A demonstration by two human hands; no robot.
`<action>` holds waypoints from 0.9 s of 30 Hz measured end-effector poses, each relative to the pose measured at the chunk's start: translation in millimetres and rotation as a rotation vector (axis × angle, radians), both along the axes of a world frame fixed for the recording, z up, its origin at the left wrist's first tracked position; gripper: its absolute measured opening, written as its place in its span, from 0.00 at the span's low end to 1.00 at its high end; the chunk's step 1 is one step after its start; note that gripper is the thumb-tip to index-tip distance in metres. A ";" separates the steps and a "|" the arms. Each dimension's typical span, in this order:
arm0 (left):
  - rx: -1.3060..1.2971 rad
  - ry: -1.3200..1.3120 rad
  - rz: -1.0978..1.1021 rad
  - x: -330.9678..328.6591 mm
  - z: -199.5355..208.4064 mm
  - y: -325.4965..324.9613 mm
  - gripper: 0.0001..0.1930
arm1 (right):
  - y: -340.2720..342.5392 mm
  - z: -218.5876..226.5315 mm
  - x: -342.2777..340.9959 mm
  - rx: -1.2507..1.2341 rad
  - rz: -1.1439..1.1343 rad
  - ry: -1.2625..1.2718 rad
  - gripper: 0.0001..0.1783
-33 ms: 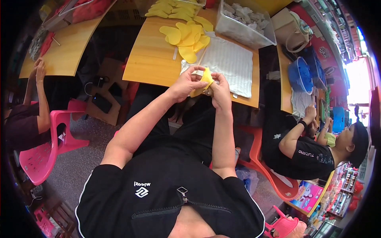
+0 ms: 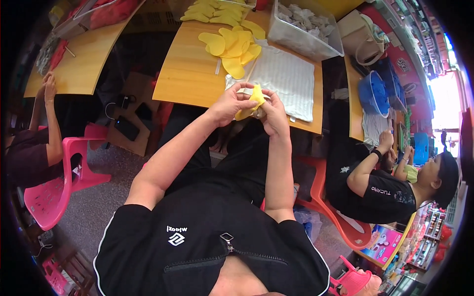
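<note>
My left hand [image 2: 229, 104] and my right hand [image 2: 273, 116] meet at the near edge of the wooden table [image 2: 187, 74]. Together they pinch a small yellow fabric piece [image 2: 253, 100], held just above the table's edge. A bit of pale grey material shows under the piece against my right palm; what it is cannot be told. Behind the hands a white striped cloth [image 2: 289, 79] lies flat on the table. A loose pile of yellow cut pieces [image 2: 232, 47] sits beyond it, with more yellow pieces [image 2: 207, 10] at the far edge.
A clear plastic bin [image 2: 306, 24] of pale scraps stands at the back right. A seated person in black [image 2: 380, 192] works at my right near a blue basin [image 2: 377, 93]. Another person [image 2: 34, 148] sits on a pink chair [image 2: 54, 192] at my left. An orange chair [image 2: 340, 222] is beside me.
</note>
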State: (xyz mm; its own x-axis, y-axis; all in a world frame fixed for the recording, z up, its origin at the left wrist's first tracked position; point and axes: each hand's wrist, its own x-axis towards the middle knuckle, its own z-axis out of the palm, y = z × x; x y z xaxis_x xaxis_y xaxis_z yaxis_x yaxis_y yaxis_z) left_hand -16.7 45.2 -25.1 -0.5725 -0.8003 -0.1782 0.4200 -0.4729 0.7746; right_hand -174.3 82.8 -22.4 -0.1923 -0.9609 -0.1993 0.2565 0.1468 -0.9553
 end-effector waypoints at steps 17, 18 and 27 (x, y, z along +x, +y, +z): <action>-0.030 -0.113 0.093 9.9 3.9 5.3 0.27 | 8.6 -13.3 29.7 -0.166 -0.246 -0.113 0.13; -0.080 -0.169 0.083 10.0 4.6 6.8 0.28 | 8.5 -12.6 29.7 -0.132 -0.241 -0.116 0.12; 0.081 -0.051 0.063 12.8 1.0 0.4 0.13 | 15.1 -7.2 41.0 -0.135 -0.206 0.018 0.08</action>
